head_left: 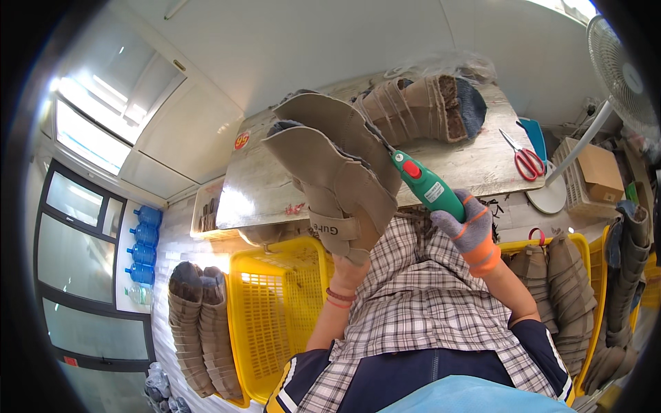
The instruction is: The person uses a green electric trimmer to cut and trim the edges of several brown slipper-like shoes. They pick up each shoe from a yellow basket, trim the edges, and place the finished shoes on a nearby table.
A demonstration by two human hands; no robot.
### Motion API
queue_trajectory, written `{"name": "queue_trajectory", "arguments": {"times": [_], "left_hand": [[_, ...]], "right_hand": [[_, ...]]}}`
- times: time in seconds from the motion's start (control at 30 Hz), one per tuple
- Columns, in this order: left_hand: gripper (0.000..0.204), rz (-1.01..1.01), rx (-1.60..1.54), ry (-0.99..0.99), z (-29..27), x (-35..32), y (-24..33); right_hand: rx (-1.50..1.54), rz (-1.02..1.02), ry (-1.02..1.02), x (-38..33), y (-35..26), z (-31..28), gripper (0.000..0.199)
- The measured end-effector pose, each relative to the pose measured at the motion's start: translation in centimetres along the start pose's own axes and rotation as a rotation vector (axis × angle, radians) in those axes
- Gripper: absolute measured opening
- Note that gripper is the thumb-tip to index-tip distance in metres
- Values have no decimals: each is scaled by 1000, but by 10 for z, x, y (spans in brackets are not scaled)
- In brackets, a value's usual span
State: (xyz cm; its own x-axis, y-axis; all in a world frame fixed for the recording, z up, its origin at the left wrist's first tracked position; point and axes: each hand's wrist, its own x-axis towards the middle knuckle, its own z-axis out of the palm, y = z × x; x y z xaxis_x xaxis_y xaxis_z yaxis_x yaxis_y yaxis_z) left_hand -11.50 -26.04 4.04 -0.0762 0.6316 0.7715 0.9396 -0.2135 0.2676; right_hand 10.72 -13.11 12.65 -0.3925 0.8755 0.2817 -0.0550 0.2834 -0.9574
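Observation:
My left hand [350,270] is inside a tan suede boot upper [330,162] and holds it up over the table edge; only the wrist with a red band shows. My right hand [474,230], in a grey and orange glove, grips a green handheld power tool [427,184] with a red button. The tool's tip touches the upper's right edge. My checked apron fills the lower middle of the view.
A pile of tan boot uppers [420,107] lies on the worktable [475,162], with red-handled scissors [527,162] to the right. Yellow crates [272,316] stand at both sides, with stacked uppers [200,330] far left and right. A fan [620,69] stands at the right.

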Motion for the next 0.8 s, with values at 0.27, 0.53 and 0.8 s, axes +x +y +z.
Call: {"name": "queue_trajectory", "arguments": {"times": [0.27,0.53,0.8], "left_hand": [[48,-21,-147,-68,-4,-4,8],[50,-869,-1631,410,-76,-28,-67],[37,-538,-1596,598,-150,-26,-184]], "right_hand": [[58,106,62,9,11,-10,39],[55,139,116,0,47,-54,28],[-65,282,86,-47,88,-74,24]]}}
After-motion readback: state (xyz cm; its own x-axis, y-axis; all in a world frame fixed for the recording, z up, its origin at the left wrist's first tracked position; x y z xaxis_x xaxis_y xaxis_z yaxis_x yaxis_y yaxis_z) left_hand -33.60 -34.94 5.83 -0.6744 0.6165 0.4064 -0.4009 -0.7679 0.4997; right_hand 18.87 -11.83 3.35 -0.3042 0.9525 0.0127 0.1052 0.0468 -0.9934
